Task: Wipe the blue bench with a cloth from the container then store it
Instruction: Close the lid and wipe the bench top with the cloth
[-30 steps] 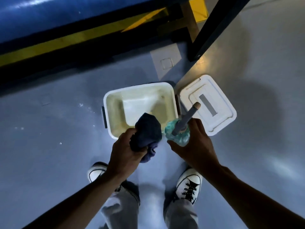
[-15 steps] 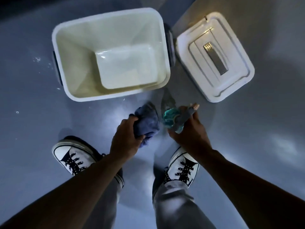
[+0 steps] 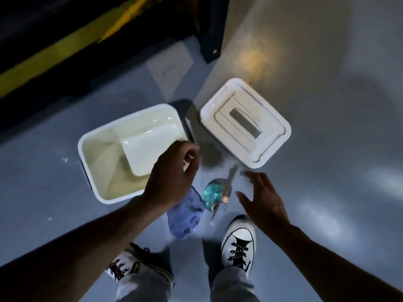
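- Down on the grey floor [image 3: 54, 192], in the head view, a white container [image 3: 102, 171] stands open with nothing visible inside; its lid [image 3: 270, 136] lies flat just to the right, apart from it.
- Left hand [image 3: 174, 171] hovers over the container's near right corner, fingers loosely curled, holding nothing.
- Right hand [image 3: 261, 199] is spread open with fingers apart, empty, above the floor near the lid's closest edge.
- Blue cloth [image 3: 185, 216] lies crumpled on the floor between the hands, partly under the left wrist, outside the container.
- Beside the cloth, touching or nearly touching its right edge, lies a teal spray bottle [image 3: 211, 196] tipped on its side; the nozzle end is blurred.
- Two white sneakers with black laces sit below: the right shoe [image 3: 238, 240] just under the bottle, the left shoe [image 3: 124, 267] half hidden by the left forearm.
- At the top left, a yellow stripe [image 3: 65, 46] runs diagonally through a dark area, and a dark post [image 3: 212, 29] meets the floor behind the lid.
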